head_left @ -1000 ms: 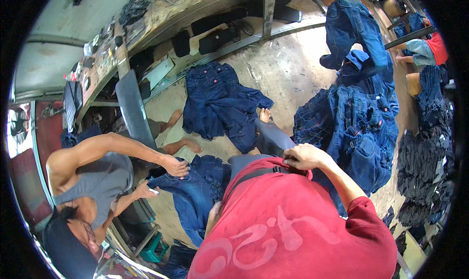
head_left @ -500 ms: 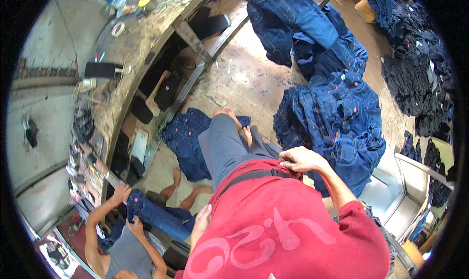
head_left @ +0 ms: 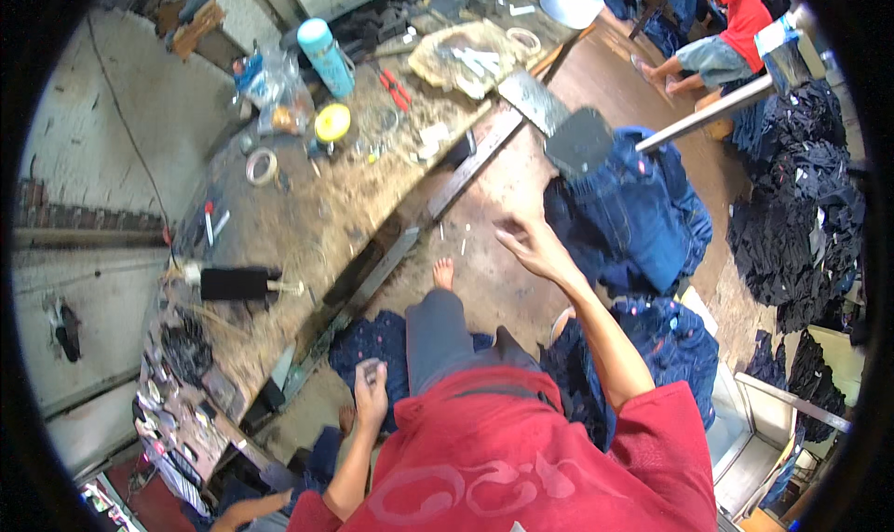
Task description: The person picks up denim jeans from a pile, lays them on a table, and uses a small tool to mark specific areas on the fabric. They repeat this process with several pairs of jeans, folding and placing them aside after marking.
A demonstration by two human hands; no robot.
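My right hand [head_left: 529, 246] is stretched out in front of me with fingers spread, holding nothing, above the dirt floor and just left of a pile of blue denim garments [head_left: 643, 215]. My left hand [head_left: 370, 390] hangs by my left side with its fingers curled together; whether something small is in it cannot be made out. It hovers over a dark blue denim piece [head_left: 372, 341] lying on the floor beside my grey-trousered leg [head_left: 436, 332]. More denim [head_left: 670, 341] lies to my right.
A long cluttered workbench [head_left: 307, 206] runs along my left, with a blue bottle [head_left: 326, 57], a yellow tape roll [head_left: 332, 122], red pliers [head_left: 396, 90] and a black brush [head_left: 233, 282]. Dark garments [head_left: 801, 215] are heaped at right. Another person [head_left: 731, 29] sits far back.
My right hand has left my chest and stretched out forward, open. The view has swung toward the workbench, and my left hand has come into sight.
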